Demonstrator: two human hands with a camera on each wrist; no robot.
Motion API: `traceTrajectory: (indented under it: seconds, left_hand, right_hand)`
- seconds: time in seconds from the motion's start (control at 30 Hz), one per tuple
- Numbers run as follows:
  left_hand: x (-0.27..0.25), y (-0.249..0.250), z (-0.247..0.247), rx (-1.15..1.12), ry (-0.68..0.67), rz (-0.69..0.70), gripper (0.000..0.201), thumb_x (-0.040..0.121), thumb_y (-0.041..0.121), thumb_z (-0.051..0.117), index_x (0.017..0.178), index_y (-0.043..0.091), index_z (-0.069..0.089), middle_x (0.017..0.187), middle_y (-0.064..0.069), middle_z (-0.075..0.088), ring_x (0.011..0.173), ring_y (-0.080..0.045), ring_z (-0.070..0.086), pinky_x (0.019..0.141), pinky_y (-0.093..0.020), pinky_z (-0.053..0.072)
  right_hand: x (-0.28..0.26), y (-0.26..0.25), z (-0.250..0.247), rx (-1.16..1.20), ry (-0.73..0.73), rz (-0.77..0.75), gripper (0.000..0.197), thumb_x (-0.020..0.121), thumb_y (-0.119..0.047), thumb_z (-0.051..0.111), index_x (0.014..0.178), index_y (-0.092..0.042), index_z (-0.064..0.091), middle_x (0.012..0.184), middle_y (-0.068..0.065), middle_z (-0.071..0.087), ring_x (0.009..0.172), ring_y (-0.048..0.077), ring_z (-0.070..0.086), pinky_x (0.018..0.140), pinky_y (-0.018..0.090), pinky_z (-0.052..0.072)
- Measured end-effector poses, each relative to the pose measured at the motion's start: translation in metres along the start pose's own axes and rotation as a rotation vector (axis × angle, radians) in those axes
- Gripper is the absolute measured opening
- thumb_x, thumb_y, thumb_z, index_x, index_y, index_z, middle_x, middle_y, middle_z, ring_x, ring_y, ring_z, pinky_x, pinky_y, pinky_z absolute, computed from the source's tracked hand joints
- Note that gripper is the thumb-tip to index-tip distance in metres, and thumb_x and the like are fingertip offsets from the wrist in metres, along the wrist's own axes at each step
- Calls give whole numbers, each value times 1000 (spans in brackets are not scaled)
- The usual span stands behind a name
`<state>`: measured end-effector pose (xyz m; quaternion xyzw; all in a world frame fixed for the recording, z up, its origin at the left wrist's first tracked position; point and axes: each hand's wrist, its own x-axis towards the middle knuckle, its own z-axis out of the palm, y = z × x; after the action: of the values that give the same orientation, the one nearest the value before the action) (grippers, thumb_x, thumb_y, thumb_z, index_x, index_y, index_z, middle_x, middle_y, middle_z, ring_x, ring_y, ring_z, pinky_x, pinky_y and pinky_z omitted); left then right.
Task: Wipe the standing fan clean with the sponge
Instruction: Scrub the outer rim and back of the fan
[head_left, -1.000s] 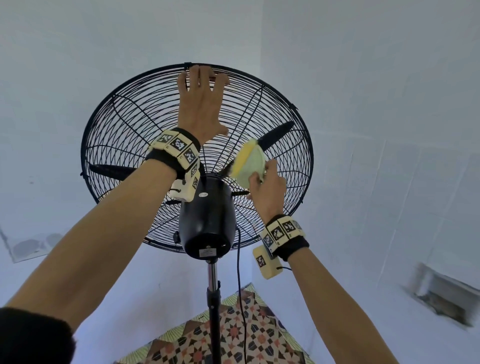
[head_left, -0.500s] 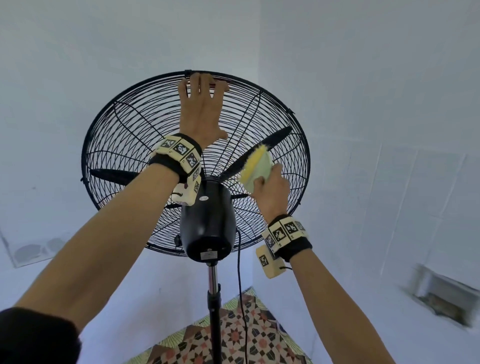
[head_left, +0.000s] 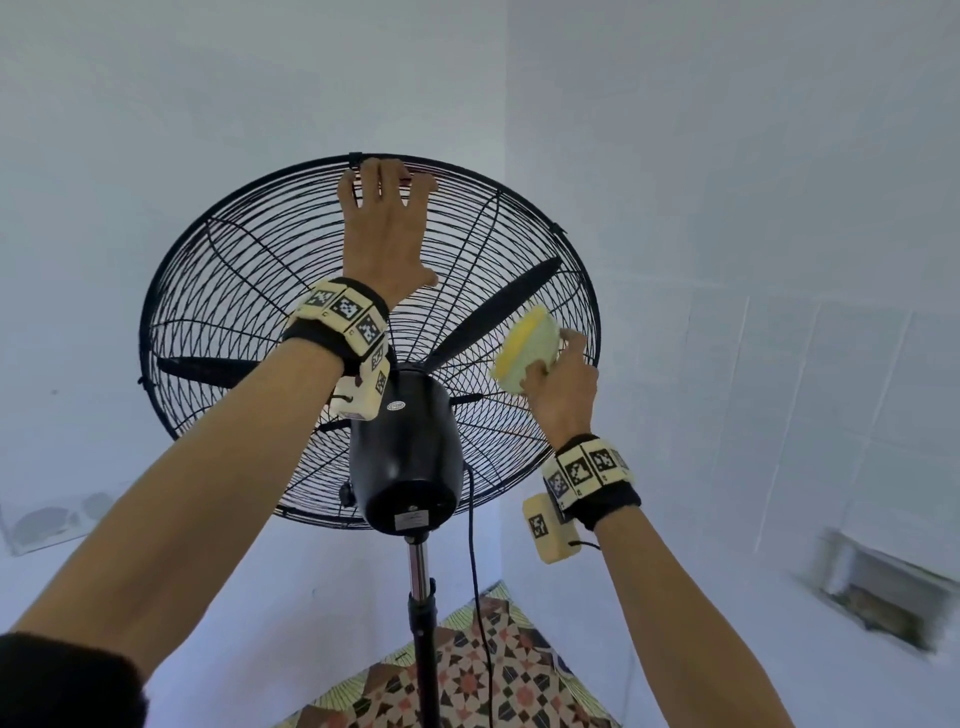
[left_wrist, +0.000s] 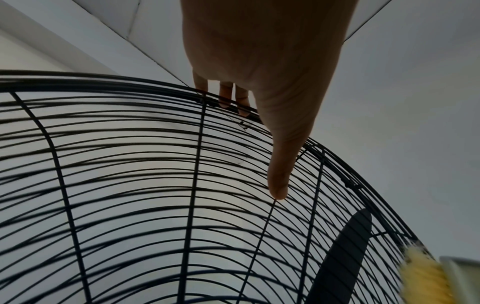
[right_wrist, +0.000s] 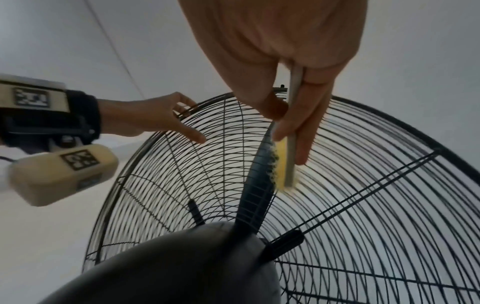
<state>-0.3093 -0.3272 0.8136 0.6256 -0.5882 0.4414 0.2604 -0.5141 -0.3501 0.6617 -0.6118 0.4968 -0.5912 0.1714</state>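
Observation:
The black standing fan is seen from behind, with its wire cage (head_left: 234, 291) and motor housing (head_left: 405, 447). My left hand (head_left: 387, 208) is at the top of the cage, fingers hooked over the rim (left_wrist: 155, 86), thumb lying straight on the wires. My right hand (head_left: 561, 384) grips a yellow and pale green sponge (head_left: 524, 348) and presses it against the right side of the rear cage, just below a black blade (head_left: 493, 312). In the right wrist view the sponge (right_wrist: 284, 162) sits edge-on between thumb and fingers. The sponge (left_wrist: 426, 277) also shows in the left wrist view.
The fan's pole (head_left: 423, 623) and black cord (head_left: 480, 597) run down to a patterned mat (head_left: 467, 686). White walls meet in a corner behind the fan. A rough opening (head_left: 883, 587) is low in the right wall.
My right hand has slid the sponge outward to the right across the rear cage, away from the motor. My left hand has stayed at the top rim.

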Motion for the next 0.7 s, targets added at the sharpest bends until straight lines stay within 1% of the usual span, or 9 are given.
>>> traceTrajectory:
  seconds: [0.1,0.17,0.23,0.3,0.4,0.47,0.53,0.63,0.7]
  left_hand:
    - [-1,-2,4,17,21,-2,108,59,56,93,144,18,38,145,-19,41,139,-43,34,119,-61,23]
    - [-2,-2,5,19,30,1,108,58,56,93,143,18,38,144,-19,41,139,-43,35,119,-60,23]
    - [-2,-2,6,8,39,6,107,58,55,93,142,18,39,143,-18,42,138,-43,36,118,-60,24]
    - [-2,-2,6,-3,43,7,106,58,54,93,142,18,40,143,-18,42,138,-43,37,118,-60,25]
    - [-2,-3,7,0,38,3,107,58,54,93,143,18,39,145,-18,41,139,-43,36,118,-61,25]
    - [-1,-4,8,7,42,-1,108,57,55,93,144,17,39,145,-18,41,139,-43,36,118,-62,24]
    - [-1,-5,10,6,52,0,109,56,54,93,144,17,40,144,-18,42,138,-43,36,118,-62,24]
    - [0,-3,12,-2,65,8,108,55,50,94,143,17,42,143,-18,43,137,-43,37,118,-62,24]
    - [0,-1,12,-8,60,9,107,55,48,94,143,17,42,144,-18,42,138,-43,36,118,-62,24]
  right_hand:
    - [-7,-12,9,133,2,-161,47,93,-3,52,135,-17,36,87,7,65,70,16,65,54,28,54]
    - [-12,-24,18,173,-15,-266,35,95,-8,53,126,-21,42,85,11,68,68,22,68,59,38,58]
    - [-16,-30,28,142,-11,-356,28,99,-16,57,126,-18,49,77,6,67,66,21,68,67,29,54]
    - [-20,-32,37,74,13,-446,32,99,-25,60,129,-15,54,70,2,66,59,17,63,62,22,43]
    - [-21,-23,45,46,20,-474,39,98,-36,61,132,-18,54,78,2,70,63,17,63,66,27,49]
    - [-22,-20,44,92,21,-461,38,98,-33,65,131,-18,55,85,1,71,70,17,64,75,14,43]
    - [-23,-21,40,123,-36,-415,47,95,-34,69,138,-23,51,97,-2,71,82,6,60,79,0,35]
    - [-26,-24,42,153,-124,-460,67,91,-39,73,149,-25,42,114,-3,67,90,0,55,86,16,50]
    - [-25,-22,48,89,-120,-590,74,91,-35,73,152,-16,37,117,8,67,88,10,63,79,30,58]
